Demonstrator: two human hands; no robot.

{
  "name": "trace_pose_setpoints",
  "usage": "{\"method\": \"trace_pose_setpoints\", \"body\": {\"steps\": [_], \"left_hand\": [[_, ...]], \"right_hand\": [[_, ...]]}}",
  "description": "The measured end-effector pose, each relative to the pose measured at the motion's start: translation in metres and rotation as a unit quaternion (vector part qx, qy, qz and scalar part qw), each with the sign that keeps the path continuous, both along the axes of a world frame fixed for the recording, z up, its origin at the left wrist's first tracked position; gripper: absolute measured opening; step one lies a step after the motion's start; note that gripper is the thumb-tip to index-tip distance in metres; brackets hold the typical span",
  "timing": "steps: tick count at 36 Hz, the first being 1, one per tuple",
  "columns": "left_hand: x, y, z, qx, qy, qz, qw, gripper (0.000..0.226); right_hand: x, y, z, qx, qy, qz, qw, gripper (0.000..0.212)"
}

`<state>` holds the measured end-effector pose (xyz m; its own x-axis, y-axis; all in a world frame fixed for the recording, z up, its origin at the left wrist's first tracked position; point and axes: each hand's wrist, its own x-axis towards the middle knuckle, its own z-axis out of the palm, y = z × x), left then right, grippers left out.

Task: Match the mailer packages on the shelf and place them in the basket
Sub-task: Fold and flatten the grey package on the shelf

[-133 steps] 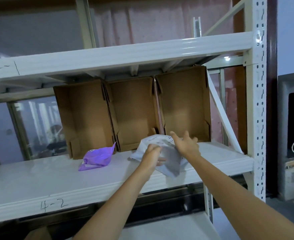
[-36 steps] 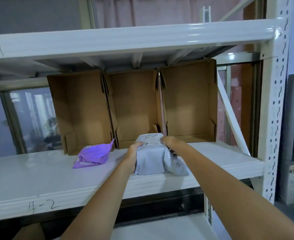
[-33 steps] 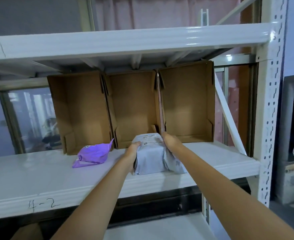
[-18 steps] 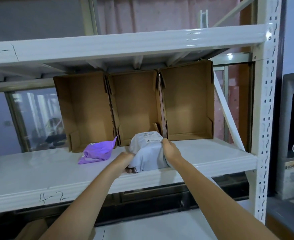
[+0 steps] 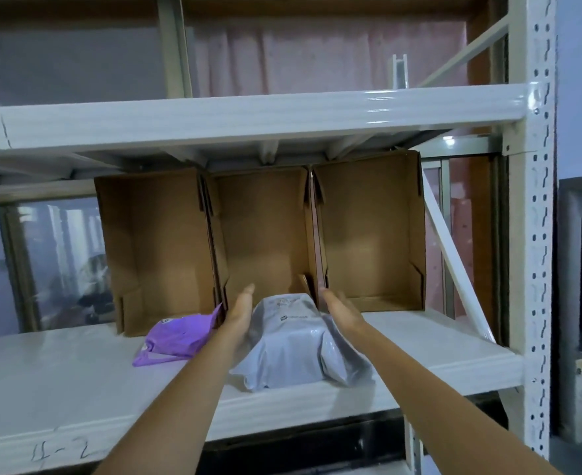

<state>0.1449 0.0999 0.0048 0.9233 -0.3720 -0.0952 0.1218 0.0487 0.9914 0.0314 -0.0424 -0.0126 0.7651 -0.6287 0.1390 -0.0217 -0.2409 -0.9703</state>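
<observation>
While a grey mailer (image 5: 291,341) lies on the white shelf (image 5: 60,378) before three cardboard boxes (image 5: 262,241), both hands, left hand (image 5: 240,308) and right hand (image 5: 339,308), flank it with fingers straight, gripping nothing. Closing evenly on both sides should lift it cleanly past the purple mailer (image 5: 178,334).

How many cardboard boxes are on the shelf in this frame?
3, side by side at the back of the shelf, open sides facing forward: left box, middle box behind the grey mailer, right box. None appear hidden.
</observation>
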Motion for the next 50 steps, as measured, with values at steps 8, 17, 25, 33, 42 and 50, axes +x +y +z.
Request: {"method": "trace_pose_setpoints", "body": {"steps": [8, 17, 25, 33, 42, 50], "left_hand": [[0.085, -0.065, -0.054, -0.067, -0.009, -0.029, 0.997, 0.032], [0.025, -0.043, -0.027, -0.049, 0.006, -0.079, 0.996, 0.029], [0.018, -0.043, -0.023, -0.090, 0.032, -0.069, 0.993, 0.032], [0.005, -0.046, -0.022, -0.151, 0.032, -0.091, 0.984, 0.035], [0.015, -0.042, -0.031, -0.161, 0.052, -0.081, 0.982, 0.031], [0.017, -0.027, -0.014, -0.032, -0.026, -0.036, 0.999, 0.027]], "right_hand": [[0.062, -0.018, -0.001, 0.149, -0.057, 0.101, 0.982, 0.009], [0.071, -0.019, 0.000, 0.209, 0.016, 0.072, 0.975, 0.023], [0.065, -0.017, 0.006, 0.224, 0.010, 0.070, 0.972, 0.024], [0.059, -0.011, -0.001, 0.323, -0.047, 0.106, 0.939, 0.019], [0.067, -0.016, -0.005, 0.299, -0.031, 0.073, 0.951, 0.011], [0.028, -0.016, 0.011, 0.046, -0.014, 0.012, 0.999, 0.026]]}}
